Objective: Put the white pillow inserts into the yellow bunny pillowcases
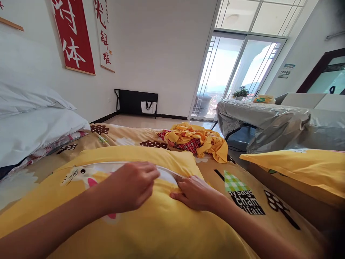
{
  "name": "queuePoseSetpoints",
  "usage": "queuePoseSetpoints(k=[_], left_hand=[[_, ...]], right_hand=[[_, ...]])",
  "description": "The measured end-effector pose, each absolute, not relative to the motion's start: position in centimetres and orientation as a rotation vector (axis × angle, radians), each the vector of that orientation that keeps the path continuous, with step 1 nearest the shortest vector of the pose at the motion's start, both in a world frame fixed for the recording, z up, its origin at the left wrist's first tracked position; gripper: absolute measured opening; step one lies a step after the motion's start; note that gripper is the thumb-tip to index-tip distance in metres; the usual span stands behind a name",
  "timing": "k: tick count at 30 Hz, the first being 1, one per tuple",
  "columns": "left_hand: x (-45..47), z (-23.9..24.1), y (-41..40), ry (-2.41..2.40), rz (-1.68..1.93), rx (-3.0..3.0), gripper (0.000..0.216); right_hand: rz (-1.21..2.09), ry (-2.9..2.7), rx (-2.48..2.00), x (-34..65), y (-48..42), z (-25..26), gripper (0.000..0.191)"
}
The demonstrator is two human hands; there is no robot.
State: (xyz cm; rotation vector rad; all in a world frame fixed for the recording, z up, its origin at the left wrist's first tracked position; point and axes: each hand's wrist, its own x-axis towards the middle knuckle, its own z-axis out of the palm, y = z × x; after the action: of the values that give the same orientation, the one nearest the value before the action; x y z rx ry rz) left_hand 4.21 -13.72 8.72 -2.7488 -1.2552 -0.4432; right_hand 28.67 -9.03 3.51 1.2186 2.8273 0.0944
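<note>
A yellow pillowcase [161,223] with a printed white animal face lies before me on the bed. Along its far side runs a long curved opening, and a white pillow [167,175] shows through it. My left hand [132,185] is closed over the middle of the opening, fingers curled together; whatever they pinch is hidden. At the opening's right end, my right hand [195,194] grips the yellow fabric, its thumb on the near side and its fingers by the edge.
The bed has a tan patterned sheet [215,176]. Crumpled yellow and red-checked cloth [199,140] lies beyond the pillow. White pillows [40,129] are stacked at left, and another yellow pillow [304,169] is at right. A plastic-covered table [261,111] stands near the window.
</note>
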Motion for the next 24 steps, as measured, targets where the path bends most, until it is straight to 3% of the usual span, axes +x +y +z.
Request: queuePoseSetpoints(k=[3, 8, 13, 15, 18, 21, 24], left_hand=[[8.8, 6.5, -12.5, -0.999, -0.267, -2.845, 0.019], [9.9, 3.1, -10.6, -1.169, -0.234, -2.806, 0.026], [10.0, 4.2, -10.8, -1.251, -0.048, -2.864, 0.028], [10.6, 4.5, -10.8, -1.213, 0.001, -2.880, 0.034], [11.7, 4.5, -10.4, -1.146, 0.014, -2.904, 0.035], [12.7, 4.9, -9.5, -1.078, 0.183, -2.902, 0.027], [13.9, 6.1, -8.2, -1.000, 0.429, -2.910, 0.026]], right_hand=[[0.122, 2.800, 1.266, 28.8, -10.0, 3.0, 0.068], [0.135, 2.811, 1.337, 29.5, -11.3, 2.7, 0.056], [-0.226, 2.924, 1.147, 30.3, -10.7, 6.2, 0.034], [-0.326, 3.033, 1.102, 30.5, -9.9, 7.3, 0.033], [-0.002, 3.107, 1.321, 30.2, -8.6, 6.5, 0.033], [0.352, 2.928, 1.429, 29.2, -7.0, 4.2, 0.061], [0.262, 2.787, 1.332, 28.4, -4.9, 3.5, 0.042]])
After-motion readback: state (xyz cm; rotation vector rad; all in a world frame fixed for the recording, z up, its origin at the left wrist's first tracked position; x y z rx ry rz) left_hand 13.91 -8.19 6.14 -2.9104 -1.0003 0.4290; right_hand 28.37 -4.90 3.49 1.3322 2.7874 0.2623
